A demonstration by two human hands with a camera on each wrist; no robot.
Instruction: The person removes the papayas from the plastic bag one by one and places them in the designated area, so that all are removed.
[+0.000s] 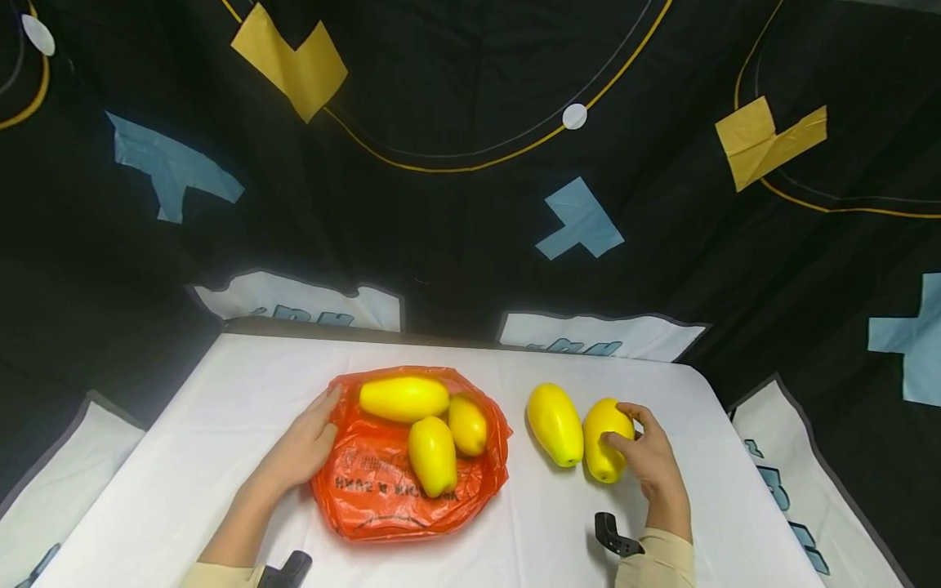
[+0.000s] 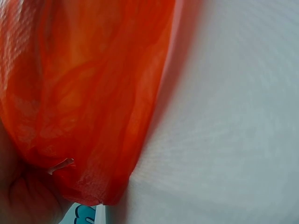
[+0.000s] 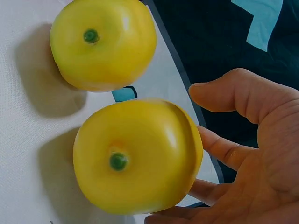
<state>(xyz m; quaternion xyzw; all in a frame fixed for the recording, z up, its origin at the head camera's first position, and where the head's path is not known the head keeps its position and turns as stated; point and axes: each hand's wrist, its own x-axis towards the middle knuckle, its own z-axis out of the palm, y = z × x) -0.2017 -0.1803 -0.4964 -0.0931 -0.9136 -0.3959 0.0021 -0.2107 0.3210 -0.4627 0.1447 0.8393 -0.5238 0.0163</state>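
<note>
Yellow fruit point(image 1: 604, 461) against spread right hand point(image 1: 653, 455)

Bench point(image 1: 525, 514): open lane between the orange-red bag point(image 1: 353, 510) and the nearer loose yellow fruit point(image 1: 555, 425). That fruit and its neighbour point(image 1: 599, 461) stand nearly flank to flank; hardly room for fingers between. Neighbour's right side taken by right hand point(image 1: 653, 457). Bag's left flank blocked by left hand point(image 1: 301, 445); mouth open upward, three fruits crowding its far-right part. Dark curtain point(image 1: 456, 253) stands behind bench.
</note>
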